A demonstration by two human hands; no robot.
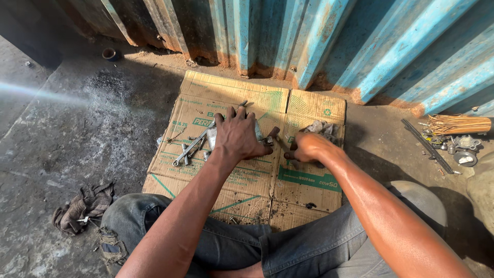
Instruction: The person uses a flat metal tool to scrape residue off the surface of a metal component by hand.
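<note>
My left hand point(237, 135) lies palm down over a grey metal part point(211, 138) on a flattened cardboard box point(221, 98), fingers spread around it. My right hand point(307, 148) is closed on a dark tool handle point(279, 141) whose tip points at the part. Several spanners point(189, 149) lie just left of the left hand. A grey crumpled rag point(320, 127) sits behind the right hand.
A rusty blue corrugated metal wall point(319, 36) stands behind the cardboard. A dirty rag point(82, 206) lies on the concrete at the left. At the right are a straw broom head point(458, 124), a long dark bar point(427, 146) and small metal parts point(463, 149).
</note>
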